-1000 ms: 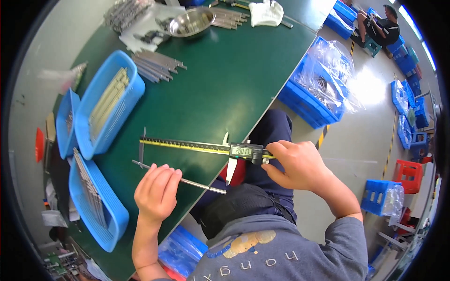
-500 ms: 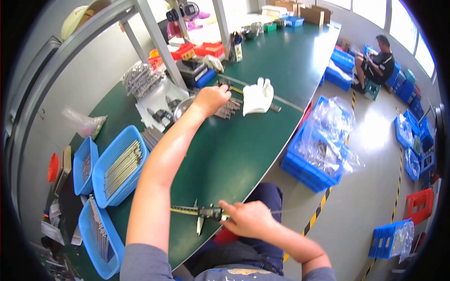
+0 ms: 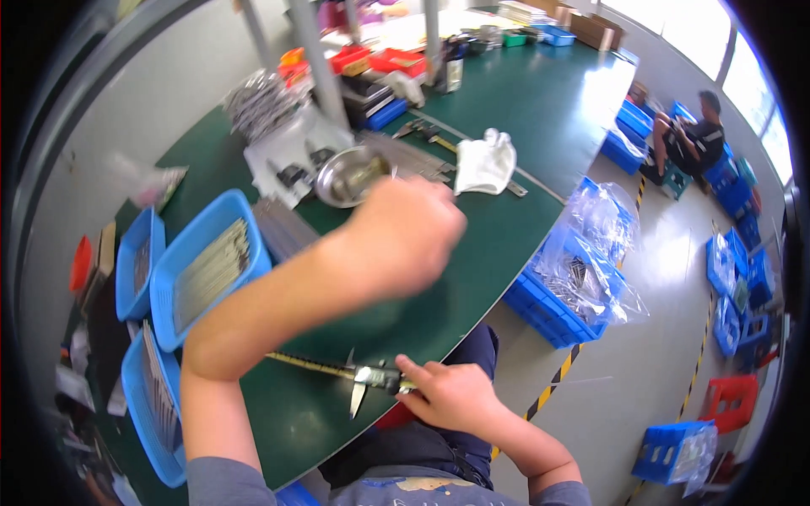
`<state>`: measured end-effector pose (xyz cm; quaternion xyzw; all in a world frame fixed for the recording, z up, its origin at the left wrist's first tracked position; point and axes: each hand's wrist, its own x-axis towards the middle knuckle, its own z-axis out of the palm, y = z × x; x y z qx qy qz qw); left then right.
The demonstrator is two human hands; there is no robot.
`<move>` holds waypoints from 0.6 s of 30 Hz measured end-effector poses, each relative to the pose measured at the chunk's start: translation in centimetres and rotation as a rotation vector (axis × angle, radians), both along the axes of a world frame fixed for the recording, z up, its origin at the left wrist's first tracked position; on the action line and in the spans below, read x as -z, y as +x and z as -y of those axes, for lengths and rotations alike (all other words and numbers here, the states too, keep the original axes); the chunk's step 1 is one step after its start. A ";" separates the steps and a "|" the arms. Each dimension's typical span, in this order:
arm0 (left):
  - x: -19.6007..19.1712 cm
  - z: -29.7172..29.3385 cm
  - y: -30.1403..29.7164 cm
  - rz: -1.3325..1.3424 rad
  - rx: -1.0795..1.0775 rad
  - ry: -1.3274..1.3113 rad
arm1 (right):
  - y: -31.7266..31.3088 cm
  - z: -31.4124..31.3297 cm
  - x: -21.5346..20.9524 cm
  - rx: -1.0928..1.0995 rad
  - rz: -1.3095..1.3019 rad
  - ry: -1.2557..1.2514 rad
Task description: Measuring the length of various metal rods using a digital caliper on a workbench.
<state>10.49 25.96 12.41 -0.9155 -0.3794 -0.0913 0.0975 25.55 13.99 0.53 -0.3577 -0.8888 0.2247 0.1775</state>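
My right hand point(image 3: 451, 395) grips a digital caliper point(image 3: 371, 377) over the near edge of the green table; its scale beam points left and its jaws stick out to both sides. My left hand point(image 3: 405, 232) is above the middle of the table, its fingers smeared by motion, so I cannot tell whether it holds anything. Beyond it are a round metal bowl point(image 3: 353, 177) and several flat metal strips point(image 3: 409, 156). A second caliper point(image 3: 432, 137) lies farther back, beside a white glove point(image 3: 485, 162).
Blue baskets with metal rods point(image 3: 211, 270) stand at the left. Bundled metal parts point(image 3: 260, 105) lie by the shelf post. A blue crate point(image 3: 548, 304) with plastic-wrapped parts stands on the floor at the right. Another person point(image 3: 696, 139) sits farther off.
My left hand has come away from the second caliper, back toward me, leaving that caliper on the table. My right hand keeps its hold on the near caliper. The view has shifted slightly.
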 end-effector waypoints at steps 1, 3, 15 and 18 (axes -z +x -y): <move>-1.8 3.7 1.1 0.066 0.105 -0.057 | 0.3 -0.2 0.7 0.011 -0.005 0.002; -4.9 10.8 2.0 0.124 0.131 -0.200 | 0.3 -0.1 1.1 -0.083 0.002 -0.027; -7.1 28.3 -6.6 0.760 -0.577 -0.193 | 1.0 0.2 -3.1 0.119 0.076 -0.016; -5.9 30.6 -14.5 1.012 -0.854 0.025 | 0.0 0.2 -1.0 0.033 -0.033 -0.051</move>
